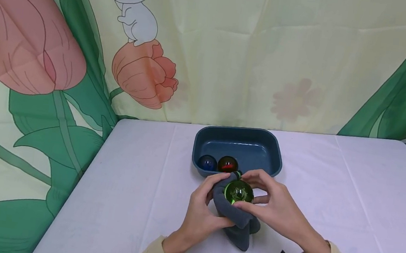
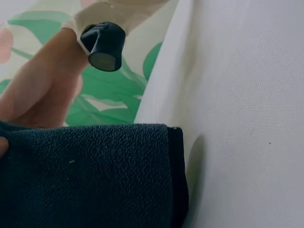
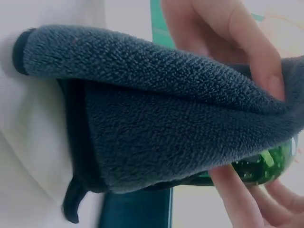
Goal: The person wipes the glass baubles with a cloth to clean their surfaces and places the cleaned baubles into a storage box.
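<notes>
A green glass ball [image 1: 239,192] sits in a dark grey-blue cloth [image 1: 239,226] that hangs in folds over the table. My left hand [image 1: 205,210] grips the cloth from the left, thumb across its front, fingers behind. From the other side my right hand [image 1: 273,205] pinches the ball between thumb and fingers. In the right wrist view the cloth [image 3: 156,104] covers much of the green ball [image 3: 266,166], with fingertips [image 3: 235,194] against it. The left wrist view shows mostly the cloth [image 2: 85,175] close to the tabletop.
A dark blue basin [image 1: 260,149] stands just beyond the hands. In its near left part lie a blue ball [image 1: 207,162] and a red-brown ball [image 1: 228,164]. A white cloth covers the table [image 1: 136,185]. Behind it hangs a printed curtain [image 1: 229,62].
</notes>
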Tool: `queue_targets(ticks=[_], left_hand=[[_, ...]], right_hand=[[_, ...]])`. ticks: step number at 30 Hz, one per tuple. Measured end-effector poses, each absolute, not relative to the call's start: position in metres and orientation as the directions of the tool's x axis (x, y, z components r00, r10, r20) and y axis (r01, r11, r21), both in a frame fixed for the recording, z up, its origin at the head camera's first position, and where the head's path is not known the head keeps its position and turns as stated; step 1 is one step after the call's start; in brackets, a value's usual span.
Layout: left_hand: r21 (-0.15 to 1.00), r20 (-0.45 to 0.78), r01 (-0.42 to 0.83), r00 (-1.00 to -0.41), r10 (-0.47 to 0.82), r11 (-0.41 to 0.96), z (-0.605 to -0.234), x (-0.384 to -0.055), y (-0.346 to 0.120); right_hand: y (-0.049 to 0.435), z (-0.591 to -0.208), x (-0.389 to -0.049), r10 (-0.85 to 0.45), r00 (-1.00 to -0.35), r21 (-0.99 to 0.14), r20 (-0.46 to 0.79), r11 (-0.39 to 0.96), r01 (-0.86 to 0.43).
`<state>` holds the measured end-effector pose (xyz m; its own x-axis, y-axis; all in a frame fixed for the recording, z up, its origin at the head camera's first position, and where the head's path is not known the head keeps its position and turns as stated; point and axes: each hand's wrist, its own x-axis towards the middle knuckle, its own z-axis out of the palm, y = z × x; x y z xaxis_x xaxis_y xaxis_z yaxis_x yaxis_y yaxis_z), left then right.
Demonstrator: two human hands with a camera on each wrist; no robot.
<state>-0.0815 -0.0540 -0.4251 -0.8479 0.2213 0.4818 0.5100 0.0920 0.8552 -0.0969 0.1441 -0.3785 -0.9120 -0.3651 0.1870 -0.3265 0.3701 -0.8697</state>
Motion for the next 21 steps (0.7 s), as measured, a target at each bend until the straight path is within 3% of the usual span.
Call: queue_targets(ticks=[7,15,21], left_hand=[[0.847,0.514,0.53,-0.836,0.192,0.042,-0.423,-0.083,-0.06],[0.861,0.494,0.508,-0.844,0.211,0.016,-0.42,-0.083,-0.065],[0.87,0.482,0.494,-0.85,0.211,0.002,-0.422,-0.083,-0.067]], right_hand=[[0.154,-0.381,-0.096,-0.485,-0.851,-0.876,0.202,0.299,-0.379],[0.163,-0.388,-0.096,-0.561,-0.74,-0.758,0.371,0.278,-0.59],[0.161,-0.393,-0.096,-0.544,-0.712,-0.68,0.444,0.313,-0.663]])
